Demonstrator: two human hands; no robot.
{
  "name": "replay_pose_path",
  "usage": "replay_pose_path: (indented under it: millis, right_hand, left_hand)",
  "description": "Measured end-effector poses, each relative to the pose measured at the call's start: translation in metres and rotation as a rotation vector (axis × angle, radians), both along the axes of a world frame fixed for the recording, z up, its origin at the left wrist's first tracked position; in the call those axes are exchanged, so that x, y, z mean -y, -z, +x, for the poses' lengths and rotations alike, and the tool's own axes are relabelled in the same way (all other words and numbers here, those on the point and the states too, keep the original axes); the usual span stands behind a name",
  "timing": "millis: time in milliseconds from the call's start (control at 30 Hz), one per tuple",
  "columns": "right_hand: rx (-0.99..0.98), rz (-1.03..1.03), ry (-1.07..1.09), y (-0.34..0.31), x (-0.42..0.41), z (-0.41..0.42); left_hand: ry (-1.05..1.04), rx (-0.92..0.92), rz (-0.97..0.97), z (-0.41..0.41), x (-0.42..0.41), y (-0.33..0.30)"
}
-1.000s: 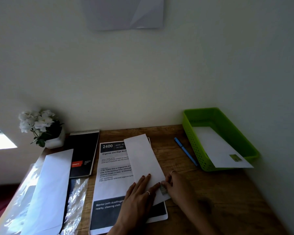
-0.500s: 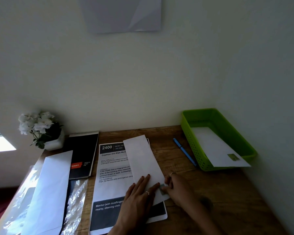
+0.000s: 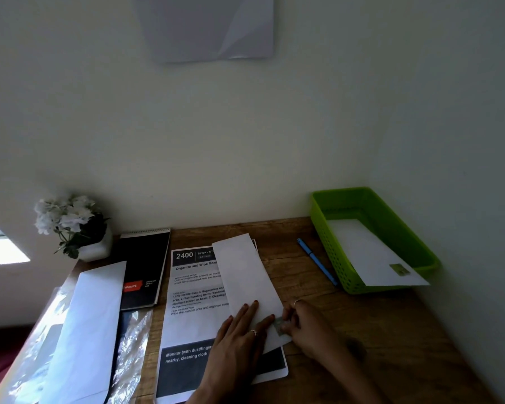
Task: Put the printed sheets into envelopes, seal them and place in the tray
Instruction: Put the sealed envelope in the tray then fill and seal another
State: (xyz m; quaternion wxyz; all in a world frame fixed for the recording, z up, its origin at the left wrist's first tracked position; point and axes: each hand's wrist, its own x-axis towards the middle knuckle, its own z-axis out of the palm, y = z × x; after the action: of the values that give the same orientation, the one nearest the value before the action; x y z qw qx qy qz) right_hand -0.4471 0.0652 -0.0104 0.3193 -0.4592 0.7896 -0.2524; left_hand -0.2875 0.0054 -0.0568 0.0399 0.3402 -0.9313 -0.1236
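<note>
Far left, 9 o'clock: white flowers in a small white pot at the bench's back corner. Below it a long blank envelope lies on clear plastic wrapping, running off the near-left edge. A black spiral notepad sits just beside it, against the wall.

Centre: printed sheet flat on the wooden bench, headed "2400". A white envelope lies diagonally across its right half, far end at 12 o'clock.

Left hand: palm down, fingers spread flat, pressing the envelope's near end; ring on one finger. It grips nothing.

Right hand: at 3 o'clock of the left, fingers curled with tips at a small greenish stamp on the envelope's near right corner. Whether the fingertips pinch it or only press it cannot be told.

Open bench lies right of the right hand out to the side wall.

Blue pen at 1 o'clock, between envelope and tray, touching neither.

Green tray in the back-right corner, at 2 o'clock; one stamped envelope inside overhangs its near rim.
</note>
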Motion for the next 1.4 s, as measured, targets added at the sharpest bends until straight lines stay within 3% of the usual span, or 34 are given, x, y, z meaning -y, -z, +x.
replay_pose_path:
  millis: [167, 300, 367, 433, 567, 633, 700, 1067, 1233, 1400]
  right_hand:
    - [0.002, 0.005, -0.025, -0.002, -0.001, -0.003]
    - [0.007, 0.003, -0.040, 0.001, -0.001, -0.007]
    - [-0.020, -0.018, -0.013, 0.003, 0.000, -0.005]
    - [-0.056, -0.058, 0.031, 0.005, 0.002, -0.002]
    - [-0.111, -0.095, 0.082, 0.007, 0.006, 0.002]
    - [-0.120, -0.086, 0.070, 0.007, 0.006, 0.001]
    - [-0.094, -0.055, 0.038, 0.005, 0.007, -0.001]
    - [0.040, 0.091, -0.050, -0.008, -0.001, -0.008]
    - [0.051, 0.078, -0.062, -0.013, -0.002, -0.009]
    - [0.063, 0.089, -0.055, -0.011, 0.000, -0.011]
  left_hand:
    - [-0.027, 0.066, 0.101, -0.002, 0.001, 0.000]
    - [0.011, -0.081, -0.099, -0.002, 0.003, 0.004]
    - [0.024, -0.052, -0.051, -0.001, 0.003, 0.002]
    - [0.005, -0.056, -0.124, -0.004, 0.005, -0.003]
    - [-0.001, -0.047, -0.005, -0.002, 0.001, -0.002]
    - [-0.004, -0.011, -0.035, -0.002, 0.002, -0.005]
    - [-0.013, -0.007, -0.090, -0.003, 0.003, -0.009]
    - [-0.041, 0.009, 0.114, -0.005, 0.003, -0.016]
    - [-0.221, -0.175, 0.310, -0.016, -0.002, -0.028]
    - [-0.606, -0.623, 0.584, -0.026, 0.003, -0.035]
